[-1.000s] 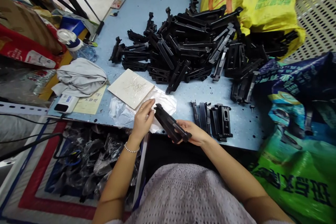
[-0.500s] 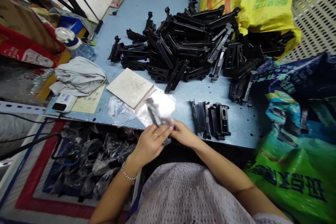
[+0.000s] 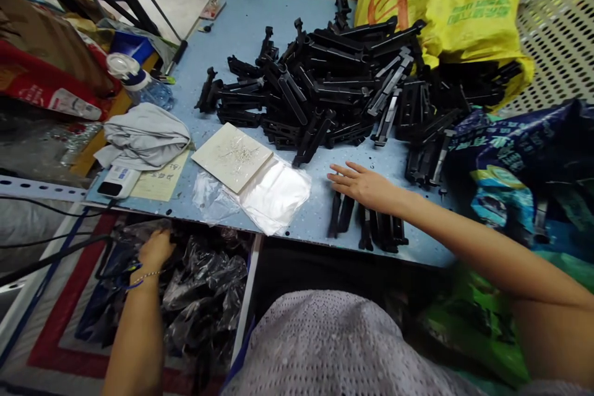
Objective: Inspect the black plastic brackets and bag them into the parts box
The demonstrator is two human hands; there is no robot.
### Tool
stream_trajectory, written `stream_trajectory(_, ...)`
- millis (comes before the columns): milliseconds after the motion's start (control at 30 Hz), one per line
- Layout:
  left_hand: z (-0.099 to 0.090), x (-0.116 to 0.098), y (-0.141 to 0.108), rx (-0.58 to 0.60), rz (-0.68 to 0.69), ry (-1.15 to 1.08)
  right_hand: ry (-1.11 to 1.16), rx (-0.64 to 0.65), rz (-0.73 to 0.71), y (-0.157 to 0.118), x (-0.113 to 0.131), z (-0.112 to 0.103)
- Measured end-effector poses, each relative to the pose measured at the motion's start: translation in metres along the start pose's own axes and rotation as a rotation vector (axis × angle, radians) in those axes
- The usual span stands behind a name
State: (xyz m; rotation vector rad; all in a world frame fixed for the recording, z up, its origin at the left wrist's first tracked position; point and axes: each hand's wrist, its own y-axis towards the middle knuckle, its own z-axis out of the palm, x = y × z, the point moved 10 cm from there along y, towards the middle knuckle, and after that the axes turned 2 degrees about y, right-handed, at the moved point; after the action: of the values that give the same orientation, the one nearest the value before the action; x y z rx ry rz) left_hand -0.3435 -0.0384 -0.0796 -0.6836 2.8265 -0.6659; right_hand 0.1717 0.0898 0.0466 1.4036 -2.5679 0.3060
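My left hand [image 3: 156,249] reaches down among black parts in clear plastic bags [image 3: 204,278] in the container below the table's left side; its fingertips are hidden. Above a short row of black plastic parts [image 3: 383,232] near the table's front edge, my right hand [image 3: 364,185] lies palm down with its fingers stretched out. It covers the upper ends of some of these parts; whether it touches them I cannot tell. Clear plastic bags [image 3: 278,195] lie flat left of that hand, partly under a pale square board [image 3: 232,158] with tiny bits on it.
A large heap of black parts [image 3: 315,80] spreads across the blue table [image 3: 273,9]. A yellow sack [image 3: 445,12] spills more at the back right. At the left are a grey cloth [image 3: 146,133], a white device [image 3: 119,182] and a bottle [image 3: 148,86].
My hands were together at the table edge with a black part and a clear bag. Now the left is down in the container and the right has moved over the row, whose left parts have shifted.
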Motion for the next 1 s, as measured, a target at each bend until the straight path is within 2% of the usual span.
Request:
stream_trajectory(33,-0.002,-0.007,-0.005,0.025,0.002,-0.011,0.021,-0.009,0.01,-0.001,-0.001,-0.005)
stream_trajectory(67,-0.002,-0.024,-0.016,0.079,0.036,-0.049,0.04,-0.014,0.046,-0.004,-0.003,-0.008)
stream_trajectory(100,-0.002,-0.05,-0.032,0.144,0.1,-0.124,0.061,-0.02,0.098,-0.007,-0.005,-0.011)
stream_trajectory(167,-0.006,-0.126,-0.071,0.237,0.3,-0.375,0.148,-0.062,0.211,-0.012,-0.008,-0.012)
stream_trajectory(200,-0.014,-0.167,-0.088,0.199,0.389,-0.499,0.232,-0.101,0.26,-0.013,-0.007,-0.01)
stream_trajectory(233,-0.025,-0.207,-0.102,0.095,0.489,-0.577,0.349,-0.15,0.304,-0.012,-0.005,-0.007)
stream_trajectory(267,-0.038,-0.242,-0.113,-0.063,0.586,-0.62,0.497,-0.204,0.349,-0.01,-0.004,-0.002)
stream_trajectory(300,-0.048,-0.271,-0.119,-0.237,0.642,-0.619,0.665,-0.256,0.395,-0.009,-0.002,0.005)
stream_trajectory(333,-0.049,-0.297,-0.122,-0.338,0.691,-0.586,0.845,-0.3,0.443,-0.007,0.0,0.014)
stream_trajectory(400,-0.043,-0.328,-0.11,-0.425,0.727,-0.558,1.197,-0.36,0.542,-0.006,0.005,0.035)
stream_trajectory(467,-0.036,-0.33,-0.086,-0.38,0.681,-0.657,1.511,-0.371,0.613,-0.005,0.015,0.053)
stream_trajectory(567,-0.025,-0.308,-0.054,-0.146,0.544,-0.951,1.88,-0.297,0.613,0.006,0.038,0.07)
stream_trajectory(633,-0.021,-0.302,-0.05,0.013,0.519,-1.079,2.031,-0.235,0.577,0.022,0.053,0.077)
stream_trajectory(667,-0.024,-0.301,-0.053,0.034,0.537,-1.107,2.071,-0.223,0.573,0.031,0.057,0.08)
stream_trajectory(700,-0.031,-0.3,-0.057,0.004,0.575,-1.098,2.082,-0.229,0.587,0.039,0.057,0.084)
stream_trajectory(767,-0.049,-0.298,-0.069,-0.165,0.672,-0.95,2.002,-0.291,0.653,0.046,0.049,0.091)
stream_trajectory(867,-0.066,-0.299,-0.083,-0.423,0.754,-0.593,1.604,-0.425,0.686,0.035,0.029,0.08)
stream_trajectory(933,-0.071,-0.297,-0.082,-0.482,0.758,-0.508,1.282,-0.415,0.604,0.022,0.029,0.061)
stream_trajectory(1000,-0.073,-0.295,-0.08,-0.471,0.767,-0.534,1.033,-0.313,0.509,0.013,0.041,0.05)
